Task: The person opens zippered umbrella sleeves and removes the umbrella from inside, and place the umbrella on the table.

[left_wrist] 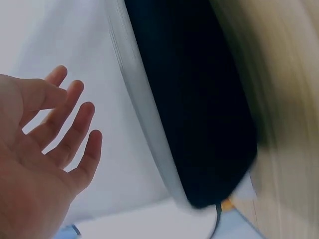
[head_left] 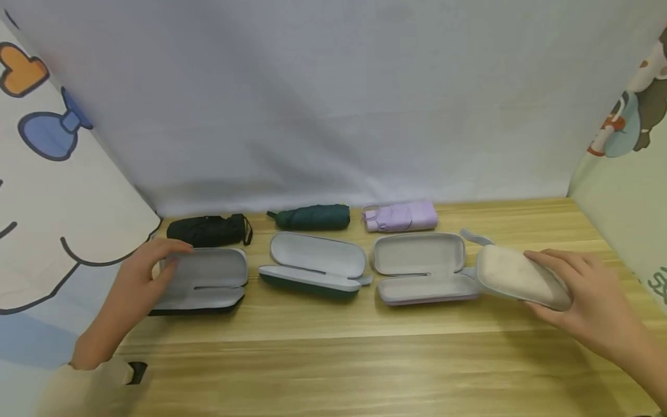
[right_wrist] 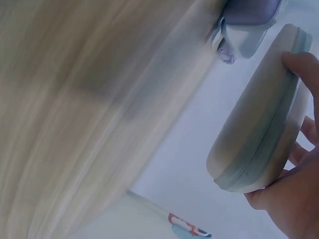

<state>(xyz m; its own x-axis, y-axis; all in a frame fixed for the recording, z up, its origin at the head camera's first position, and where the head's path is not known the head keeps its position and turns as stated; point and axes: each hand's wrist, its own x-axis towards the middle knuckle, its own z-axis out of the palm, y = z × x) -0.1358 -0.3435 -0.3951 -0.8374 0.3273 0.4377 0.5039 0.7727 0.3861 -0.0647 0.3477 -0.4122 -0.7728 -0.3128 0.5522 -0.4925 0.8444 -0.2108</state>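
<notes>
My right hand (head_left: 599,301) grips a cream zip case (head_left: 513,275) by its right end, above the table at the right. The case is closed, and its grey zip band shows in the right wrist view. My left hand (head_left: 140,284) hovers at the left end of an opened black case (head_left: 221,266) with a grey lining. In the left wrist view its fingers are loosely spread, apart from the black case (left_wrist: 194,99), and hold nothing. Behind that case lies a folded black umbrella (head_left: 203,231).
An opened dark green case (head_left: 312,288) and an opened purple case (head_left: 419,255) stand mid-table. Behind them lie a folded green umbrella (head_left: 315,217) and a folded purple umbrella (head_left: 409,216). A white cloth (head_left: 339,104) hangs along the back of the wooden table (head_left: 333,370).
</notes>
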